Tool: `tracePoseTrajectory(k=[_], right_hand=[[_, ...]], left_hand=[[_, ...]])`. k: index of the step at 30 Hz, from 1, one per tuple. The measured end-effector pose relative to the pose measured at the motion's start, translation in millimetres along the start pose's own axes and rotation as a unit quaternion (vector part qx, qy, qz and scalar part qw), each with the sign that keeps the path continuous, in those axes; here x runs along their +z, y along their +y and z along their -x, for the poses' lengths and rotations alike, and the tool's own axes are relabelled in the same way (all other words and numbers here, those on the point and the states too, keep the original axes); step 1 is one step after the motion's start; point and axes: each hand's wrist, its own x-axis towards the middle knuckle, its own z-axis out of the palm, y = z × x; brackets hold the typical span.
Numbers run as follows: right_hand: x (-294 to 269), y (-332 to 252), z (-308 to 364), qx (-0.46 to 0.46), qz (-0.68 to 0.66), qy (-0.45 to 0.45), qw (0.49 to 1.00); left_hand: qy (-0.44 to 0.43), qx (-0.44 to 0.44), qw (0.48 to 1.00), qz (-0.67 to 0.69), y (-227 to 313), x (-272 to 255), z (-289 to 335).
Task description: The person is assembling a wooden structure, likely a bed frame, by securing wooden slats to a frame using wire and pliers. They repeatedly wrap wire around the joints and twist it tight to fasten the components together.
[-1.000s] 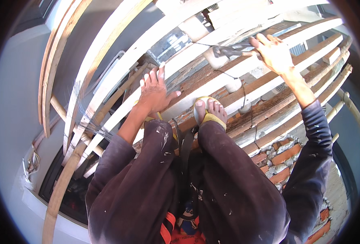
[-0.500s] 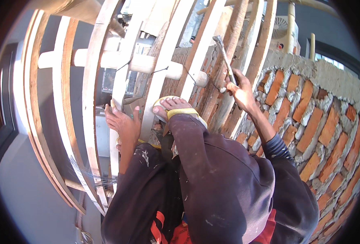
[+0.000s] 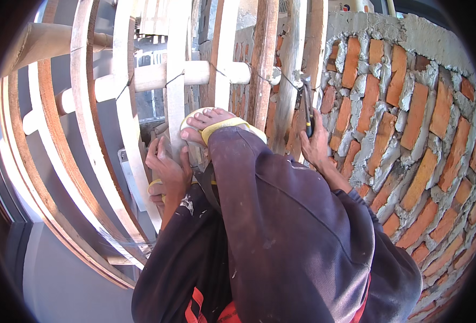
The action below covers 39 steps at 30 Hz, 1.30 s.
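My right hand (image 3: 316, 141) grips pincers (image 3: 307, 107) beside the brick wall (image 3: 405, 129); my left hand (image 3: 172, 171) curls near my yellow-strapped sandal (image 3: 222, 125), among wooden battens (image 3: 262, 64) tied to a pole (image 3: 196, 74).

Long wooden strips (image 3: 175, 110) lie across a round pole (image 3: 196, 72), tied on with dark wire (image 3: 174, 79). A foot (image 3: 210, 115) in a yellow sandal (image 3: 224, 125) rests on the strips.

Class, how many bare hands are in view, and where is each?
2: the left hand, beside a pale wooden slat; and the right hand, holding a metal-headed tool near the brick wall. No others show.
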Motion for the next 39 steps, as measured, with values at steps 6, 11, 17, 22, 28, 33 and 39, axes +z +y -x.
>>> tracePoseTrajectory(k=[6,11,17,22,28,33,39], right_hand=[[5.2,0.9,3.2,-0.028,0.057,-0.079,0.995],[14.2,-16.9,-3.8,0.015,0.000,-0.032,0.999],[18.9,-14.0,2.0,0.023,-0.047,-0.025,0.998],[12.3,-8.0,-7.4,0.015,0.031,-0.126,0.991],[9.1,-22.9,-3.8,0.093,-0.003,-0.139,0.986],[12.8,-25.4,3.7,0.116,-0.079,-0.085,0.987],[17.6,-8.3,-4.8,0.070,-0.006,-0.134,0.989]], left_hand=[[-0.008,-0.023,1.000,-0.016,-1.8,0.7,-3.3],[-0.016,-0.027,0.999,-0.015,-6.7,3.6,-3.4],[-0.008,-0.038,0.999,-0.024,-11.8,3.9,-2.8],[-0.010,-0.035,0.999,-0.023,-12.4,6.1,-3.1],[-0.017,-0.038,0.999,-0.021,-12.1,3.9,-4.3],[-0.018,-0.052,0.998,-0.016,-8.5,4.2,-5.2],[-0.018,-0.039,0.999,-0.017,-12.9,3.8,-6.1]])
